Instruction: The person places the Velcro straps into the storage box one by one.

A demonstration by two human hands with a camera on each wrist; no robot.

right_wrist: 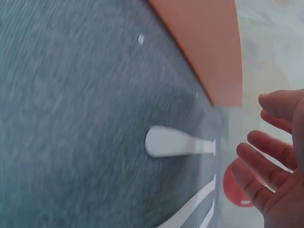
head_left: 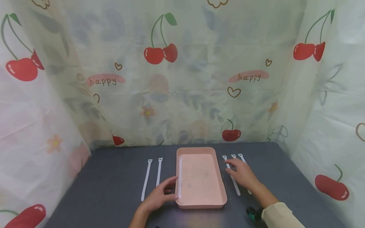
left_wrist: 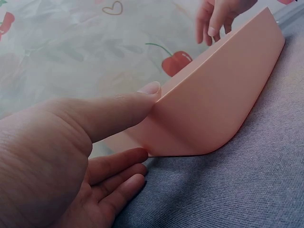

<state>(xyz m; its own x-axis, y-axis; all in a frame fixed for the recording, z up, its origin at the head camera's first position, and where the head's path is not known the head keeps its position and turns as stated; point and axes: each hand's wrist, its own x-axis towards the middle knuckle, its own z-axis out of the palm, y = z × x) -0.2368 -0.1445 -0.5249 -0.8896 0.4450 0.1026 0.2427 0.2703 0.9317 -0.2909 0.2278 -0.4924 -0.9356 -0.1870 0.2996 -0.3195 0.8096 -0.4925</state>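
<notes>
Fingers of the left hand [head_left: 157, 197] lie relaxed and holding nothing, the thumb against the left wall of the pink tray [head_left: 199, 202] near its front corner; the left wrist view shows the thumb tip on the rim. A white strap [head_left: 180, 177] lies inside the tray along that left wall. The right hand [head_left: 241, 173] hovers flat and loosely spread, gripping nothing, over three white straps [head_left: 236, 188] just right of the tray. Two more straps [head_left: 146, 180] lie side by side left of the tray, apart from it. All rest on a dark grey felt-like surface [head_left: 114, 186], the tray at its middle towards the front edge. Bare grey shows along both side edges and behind the tray. Cherry-print sheeting [head_left: 182, 79] walls the back and both sides.
</notes>
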